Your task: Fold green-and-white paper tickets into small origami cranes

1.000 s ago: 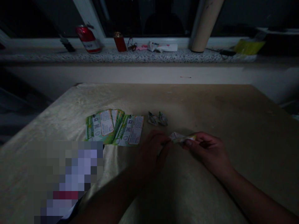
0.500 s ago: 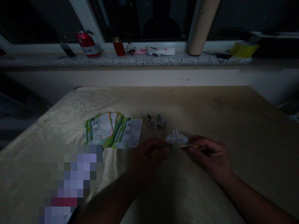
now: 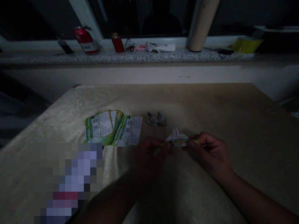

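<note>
Between my two hands is a folded paper leaflet, its top part a printed white triangle over a green strip. My left hand is closed on its left end, with the thumb on the near face. The right end sits pinched between the thumb and fingers of my right hand. Two small folded paper pieces stand side by side just beyond my left hand. To the left lie several flat green-and-white leaflets, partly fanned over one another.
A pale cloth covers the table. On the granite windowsill stand a red can, a red jar, a cardboard tube and a yellow item. A pixelated patch hides the lower left.
The folded leaflet has tilted so its green front strip shows more. My left thumb has come onto its near face, and the right thumb lies higher. The view has shifted slightly.
</note>
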Available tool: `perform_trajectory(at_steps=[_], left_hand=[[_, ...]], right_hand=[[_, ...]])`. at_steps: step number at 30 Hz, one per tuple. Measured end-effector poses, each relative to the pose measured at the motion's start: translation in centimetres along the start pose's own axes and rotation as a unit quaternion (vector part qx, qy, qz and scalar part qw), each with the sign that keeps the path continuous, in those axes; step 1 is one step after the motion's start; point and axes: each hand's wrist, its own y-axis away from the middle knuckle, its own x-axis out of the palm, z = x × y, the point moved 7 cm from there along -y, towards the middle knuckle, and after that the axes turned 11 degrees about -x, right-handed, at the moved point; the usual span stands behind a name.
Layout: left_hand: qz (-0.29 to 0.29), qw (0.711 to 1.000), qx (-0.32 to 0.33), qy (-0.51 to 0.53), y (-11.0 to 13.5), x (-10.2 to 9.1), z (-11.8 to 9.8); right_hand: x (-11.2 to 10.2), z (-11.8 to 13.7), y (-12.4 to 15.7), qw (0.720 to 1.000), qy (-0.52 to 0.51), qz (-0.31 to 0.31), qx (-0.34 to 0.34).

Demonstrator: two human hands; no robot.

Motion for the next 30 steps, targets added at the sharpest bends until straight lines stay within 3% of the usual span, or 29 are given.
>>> perform_trajectory(at_steps=[10, 24, 30], left_hand=[[0.029, 0.998, -0.041, 0.041, -0.25, 0.15, 0.08], [0.039, 0.999, 0.01, -0.004, -0.24, 0.23, -0.08], [0.044, 0.998, -0.028, 0.029, -0.22, 0.52, 0.1]], right_hand=[[0.02, -0.86, 0.03, 0.999, -0.028, 0.003, 0.022], [-0.03, -0.57, -0.3, 1.0, -0.019, 0.014, 0.0], [-0.2, -0.89, 0.02, 0.999, -0.036, 0.011, 0.001]])
